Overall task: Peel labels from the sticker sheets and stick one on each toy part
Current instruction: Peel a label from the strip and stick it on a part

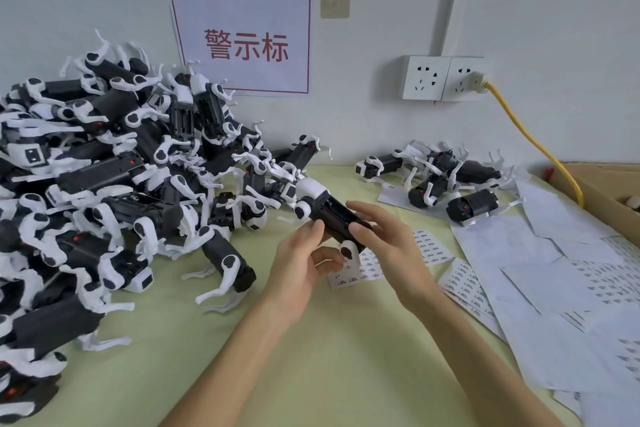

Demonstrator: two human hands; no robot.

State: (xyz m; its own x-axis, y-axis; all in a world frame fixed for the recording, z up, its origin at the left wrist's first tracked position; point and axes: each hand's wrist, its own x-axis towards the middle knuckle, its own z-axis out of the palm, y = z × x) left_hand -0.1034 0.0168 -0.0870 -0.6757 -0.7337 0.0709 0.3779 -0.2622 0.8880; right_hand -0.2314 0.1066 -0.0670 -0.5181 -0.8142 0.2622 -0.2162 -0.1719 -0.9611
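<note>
A: What do we see in the hands?

B: One black-and-white toy part, held just above the desk. The left hand has its grip curled round the underside. The right hand has its fingers straight and grips nothing, its thumb pressing the black body.

A: How many other parts can we count?

B: A heap on the left holds too many to count. A small group of four or five lies at the far right.

A: And the labels?

B: Several overlapping sticker sheets lie on the right, the nearest beneath the hands. We also see two wall sockets and one yellow cable.
</note>
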